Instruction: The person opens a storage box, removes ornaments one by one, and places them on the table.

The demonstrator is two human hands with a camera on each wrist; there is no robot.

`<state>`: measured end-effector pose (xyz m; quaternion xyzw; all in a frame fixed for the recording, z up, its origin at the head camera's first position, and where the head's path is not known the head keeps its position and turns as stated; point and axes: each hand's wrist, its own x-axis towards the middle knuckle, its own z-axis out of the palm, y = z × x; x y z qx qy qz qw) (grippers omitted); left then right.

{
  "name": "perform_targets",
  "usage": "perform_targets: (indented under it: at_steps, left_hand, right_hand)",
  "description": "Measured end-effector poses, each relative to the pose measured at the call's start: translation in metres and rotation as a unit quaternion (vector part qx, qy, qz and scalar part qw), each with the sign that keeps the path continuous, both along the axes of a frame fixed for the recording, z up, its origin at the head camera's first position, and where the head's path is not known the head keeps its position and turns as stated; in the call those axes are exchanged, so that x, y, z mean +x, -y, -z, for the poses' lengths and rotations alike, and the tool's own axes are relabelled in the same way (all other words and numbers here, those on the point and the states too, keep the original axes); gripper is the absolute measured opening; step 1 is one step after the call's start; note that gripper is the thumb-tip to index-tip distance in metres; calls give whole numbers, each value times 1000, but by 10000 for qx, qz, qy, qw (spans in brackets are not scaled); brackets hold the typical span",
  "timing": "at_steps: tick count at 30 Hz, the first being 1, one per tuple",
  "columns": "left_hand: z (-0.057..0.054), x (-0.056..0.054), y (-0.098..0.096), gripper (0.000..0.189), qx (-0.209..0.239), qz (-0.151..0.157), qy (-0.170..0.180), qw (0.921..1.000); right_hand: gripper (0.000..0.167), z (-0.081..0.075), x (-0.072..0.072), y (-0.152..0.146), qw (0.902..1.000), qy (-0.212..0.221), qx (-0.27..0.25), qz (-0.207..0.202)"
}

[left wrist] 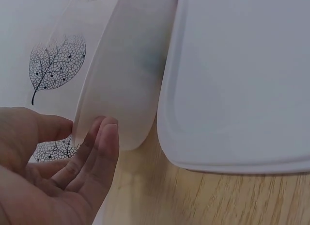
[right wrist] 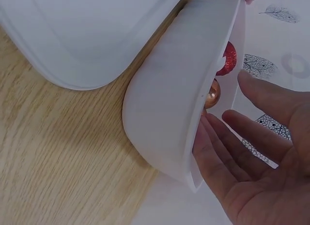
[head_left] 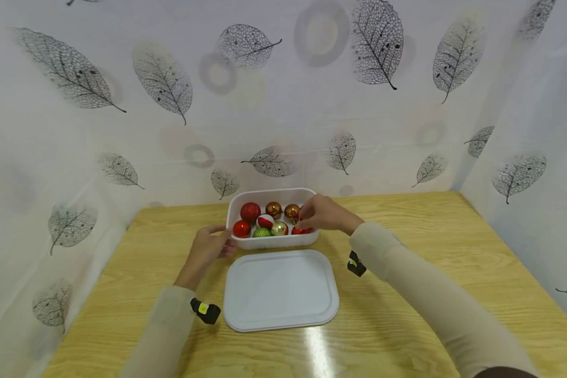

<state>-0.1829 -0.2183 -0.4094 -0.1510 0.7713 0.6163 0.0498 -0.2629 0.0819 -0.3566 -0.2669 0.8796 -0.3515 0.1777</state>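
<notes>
Glossy balls [head_left: 280,229] lie loose in the white box [head_left: 274,242]. The left hand [head_left: 209,248] pinches the box's near left corner by the rim; the right hand [head_left: 323,212] reaches in at the box's right end, fingers over a red ball [head_left: 303,231], though from where I stand I can't tell whether it has hold of it. A smooth ball could slip from a light grip, or a knock on the rim could tip the box, spilling some onto the white lid [head_left: 281,291] beside its near wall.
</notes>
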Motion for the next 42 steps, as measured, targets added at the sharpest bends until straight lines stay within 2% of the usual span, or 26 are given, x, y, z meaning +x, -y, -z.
perform_targets:
  at_steps: [3, 6, 11, 15, 22, 42]
  left_hand:
    - [1, -2, -1, 47, 61, -48, 15, 10000]
    - [1, -4, -2, 47, 84, -105, 43, 9999]
    - [2, -7, -4, 48, 52, -109, 61, 9999]
    - [2, -7, -5, 46, 69, -60, 33, 10000]
    - [1, -7, -6, 46, 204, -19, -6, 9998]
    - [2, -7, -5, 47, 635, -142, 7, 9979]
  right_hand:
    - [26, 1, -3, 3, 9998, 41, 185, -25]
    - [28, 3, -6, 5, 9989, -109, 440, -138]
    - [14, 5, -9, 11, 9971, -142, 670, -320]
    - [13, 5, -10, 16, 9958, -142, 803, -422]
    - [28, 12, -11, 19, 9956, -142, 866, -337]
    - [21, 23, -15, 27, 9947, -197, 875, -510]
